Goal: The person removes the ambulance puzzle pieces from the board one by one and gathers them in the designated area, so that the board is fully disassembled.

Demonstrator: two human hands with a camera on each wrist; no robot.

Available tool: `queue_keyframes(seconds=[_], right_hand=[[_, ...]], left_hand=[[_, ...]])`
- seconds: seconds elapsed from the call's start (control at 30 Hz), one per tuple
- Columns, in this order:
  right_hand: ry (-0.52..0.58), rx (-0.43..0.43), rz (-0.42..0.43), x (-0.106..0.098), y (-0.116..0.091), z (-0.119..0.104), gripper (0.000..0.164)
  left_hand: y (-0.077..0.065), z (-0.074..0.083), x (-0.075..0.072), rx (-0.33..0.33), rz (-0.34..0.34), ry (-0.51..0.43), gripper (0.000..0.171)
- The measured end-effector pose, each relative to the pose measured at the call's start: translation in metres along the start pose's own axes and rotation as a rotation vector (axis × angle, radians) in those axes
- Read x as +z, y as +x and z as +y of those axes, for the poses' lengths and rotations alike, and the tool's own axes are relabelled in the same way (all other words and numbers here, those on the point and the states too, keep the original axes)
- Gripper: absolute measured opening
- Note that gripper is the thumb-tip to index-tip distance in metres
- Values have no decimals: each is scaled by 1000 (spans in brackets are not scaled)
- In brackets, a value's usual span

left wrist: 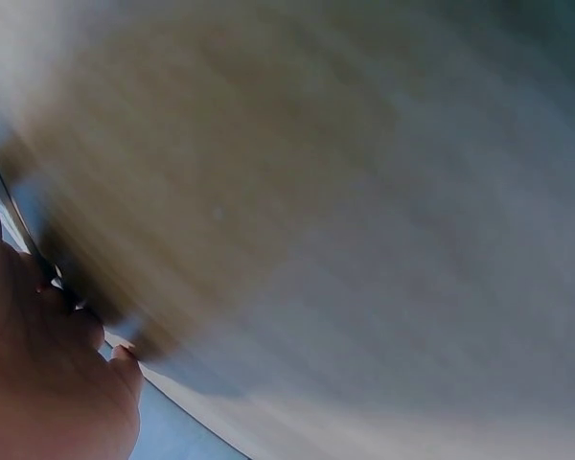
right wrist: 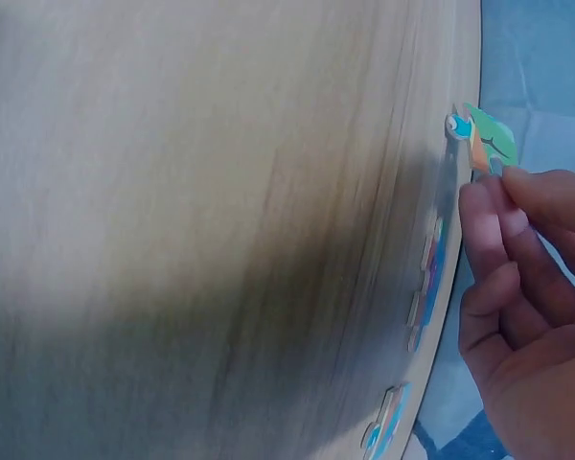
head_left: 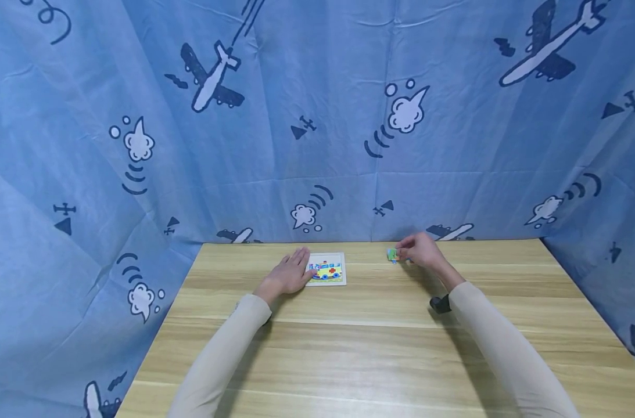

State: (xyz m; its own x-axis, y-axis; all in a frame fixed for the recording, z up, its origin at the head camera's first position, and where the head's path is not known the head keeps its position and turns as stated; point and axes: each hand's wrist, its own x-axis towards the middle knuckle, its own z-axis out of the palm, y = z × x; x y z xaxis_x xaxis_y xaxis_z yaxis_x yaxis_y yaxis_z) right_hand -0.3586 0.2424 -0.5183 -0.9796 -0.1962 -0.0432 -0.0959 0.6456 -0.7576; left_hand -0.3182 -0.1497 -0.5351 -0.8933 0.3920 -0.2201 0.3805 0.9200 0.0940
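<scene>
On the table lies a small picture puzzle board point(head_left: 327, 255) with a pale frame and a yellow ambulance with a red cross. My left hand point(head_left: 290, 273) rests on its left side, fingers extended, covering part of the picture. In the left wrist view the left hand point(left wrist: 62, 383) shows only at the lower left corner. To the right of the board, my right hand point(head_left: 423, 251) pinches a puzzle piece point(right wrist: 491, 139) between thumb and fingertips. That piece is green with orange and blue, and is held by its edge.
In the right wrist view, more puzzle pieces point(right wrist: 431, 283) lie along the table's far edge, with another piece point(right wrist: 390, 420) farther down. The wooden table point(head_left: 338, 354) meets a blue curtain point(head_left: 338, 145) with printed airplanes. A dark wrist device point(head_left: 440, 305) sits at the right cuff.
</scene>
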Motion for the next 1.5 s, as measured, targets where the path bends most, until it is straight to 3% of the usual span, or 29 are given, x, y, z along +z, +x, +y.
queue_keyframes(seconds=[0.23,0.5,1.17,1.5], right_hand=[[-127,-1,-2,0,5,4,19],[-264,-79,-7,2,7,5,14],[-287,-57,-13,3,5,7,15],[-237,-107,-4,6,3,-16,18]], left_hand=[[1,-2,1,10,11,8,74],[1,-2,1,5,0,-9,75],[1,1,-1,0,-8,-5,74],[2,1,-4,7,-14,-41,74]])
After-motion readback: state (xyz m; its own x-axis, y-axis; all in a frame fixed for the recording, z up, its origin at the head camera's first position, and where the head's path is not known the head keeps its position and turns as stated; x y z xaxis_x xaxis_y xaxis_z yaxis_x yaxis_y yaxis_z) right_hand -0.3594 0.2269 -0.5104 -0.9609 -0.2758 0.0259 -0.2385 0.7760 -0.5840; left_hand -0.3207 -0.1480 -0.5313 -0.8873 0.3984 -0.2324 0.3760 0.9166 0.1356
